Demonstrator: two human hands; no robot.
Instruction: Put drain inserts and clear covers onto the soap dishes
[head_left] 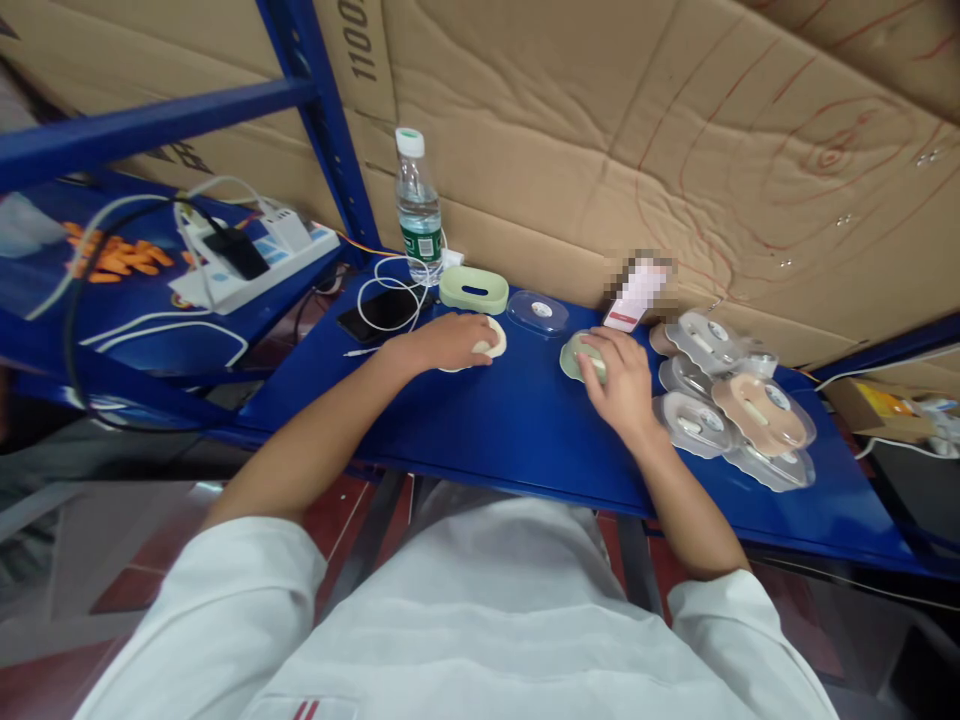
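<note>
My left hand [459,338] rests at the table's middle, fingers curled over a cream-coloured rounded piece [493,337]; most of it is hidden under the palm. To the right, my right hand [621,375] grips a pale green oval dish [571,356], thumb and fingers bent over its near right side. Beyond my left hand sits a light green oval soap dish part [472,288] with a long slot. Between the two hands, farther back, lies a clear plastic lid [538,312] with a round white sticker.
Several lidded soap dishes [761,412] are stacked at the right of the blue table [502,430]. A phone [637,293] leans on the cardboard [525,150]. Back left are a water bottle [419,215], a dark phone [379,315] and a white cable [361,300]. A power strip [262,268] lies on the left shelf.
</note>
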